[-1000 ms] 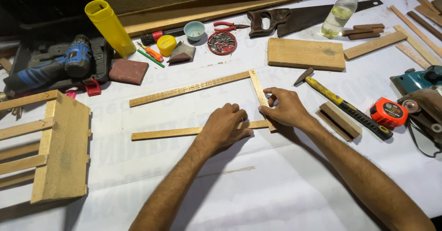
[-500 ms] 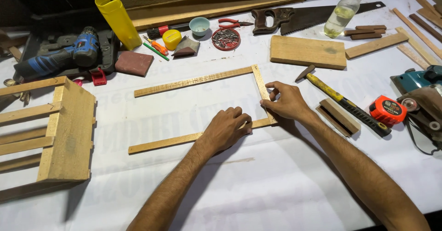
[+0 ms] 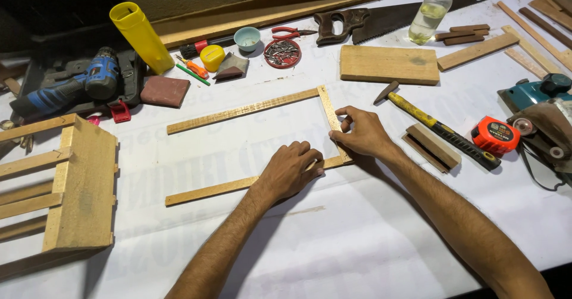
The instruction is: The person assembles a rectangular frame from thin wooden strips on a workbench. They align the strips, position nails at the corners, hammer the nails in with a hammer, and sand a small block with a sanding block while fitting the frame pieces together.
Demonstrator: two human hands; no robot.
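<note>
**Three wooden strips under both hands**

The wooden strips form an open, three-sided frame on the white-covered table [image 3: 333, 245]. The near strip [image 3: 208, 190] runs out to the left from under the left hand [image 3: 292, 171], which lies palm down with curled fingers pressing on its right end. The short strip [image 3: 331, 111] stands crosswise at the right end; the right hand [image 3: 362, 133] rests against its outer edge, with thumb and forefinger pinching it near the corner where it meets the near strip. The far strip [image 3: 241, 111] lies beyond the left hand, and its right end touches the top of the short strip. The two hands sit close together at that near right corner, not touching each other, each bearing on wood rather than gripped around anything.

Just right of the right hand lie a yellow-handled hammer [image 3: 435, 123] and two small stacked wood pieces [image 3: 430, 147], with an orange tape measure [image 3: 496, 136] further right. Beyond the right hand is a flat board [image 3: 388, 64], and past it a handsaw [image 3: 393, 19] and a clear bottle [image 3: 432, 14]. Far to the left of the left hand stands a slatted wooden crate [image 3: 71, 192]; beyond that, a blue drill [image 3: 71, 84] and a yellow tube [image 3: 140, 36]. A round tin of nails [image 3: 282, 53] sits beyond the far strip.
</note>
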